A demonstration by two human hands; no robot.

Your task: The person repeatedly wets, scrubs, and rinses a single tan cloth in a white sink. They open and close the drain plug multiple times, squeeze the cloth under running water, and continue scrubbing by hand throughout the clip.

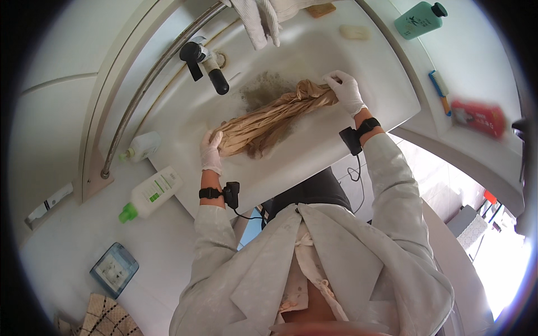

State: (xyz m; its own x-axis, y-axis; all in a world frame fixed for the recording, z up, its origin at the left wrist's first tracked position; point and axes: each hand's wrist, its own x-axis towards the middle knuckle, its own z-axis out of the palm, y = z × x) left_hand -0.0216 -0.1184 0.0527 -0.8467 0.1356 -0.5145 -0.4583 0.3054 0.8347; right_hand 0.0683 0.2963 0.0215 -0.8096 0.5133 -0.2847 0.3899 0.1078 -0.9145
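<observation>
Tan cloth [272, 119]: one, bunched into long folds, held slantwise over the middle of the sink [381, 75]; left end nearer the person, right end farther off.
Hands: two, both in white gloves.
Left hand [211, 152]: closed around the cloth's left end.
Right hand [346, 92]: fingers gripping the cloth's right end.
Wrist devices: two, black, one on the left wrist [231, 194] and one on the right [352, 140], each with a cable.
Murky patch [262, 89]: one, grey-brown and frothy, on the basin floor behind the cloth; whether the cloth's underside rests on the basin cannot be told.
Sink edges: near edge runs just in front of the person; right rim lies beyond the right hand.
Open room: white basin shows between cloth and near edge, and between right hand and right rim.
Tap [206, 64]: one, black-ended, jutting over the basin towards the cloth, apart from it; the main obstruction.
Far side: one pale draped cloth [258, 19], one cream soap bar [355, 32], one brown block [320, 10].
Right ledge: one green bottle [419, 22], one blue-and-white brush [440, 85], one red packet [478, 117].
Left side: two white bottles, the smaller [145, 145] and larger [152, 192] beside the sink; one blue box [114, 270] farther off, near a checked cloth [109, 317].
</observation>
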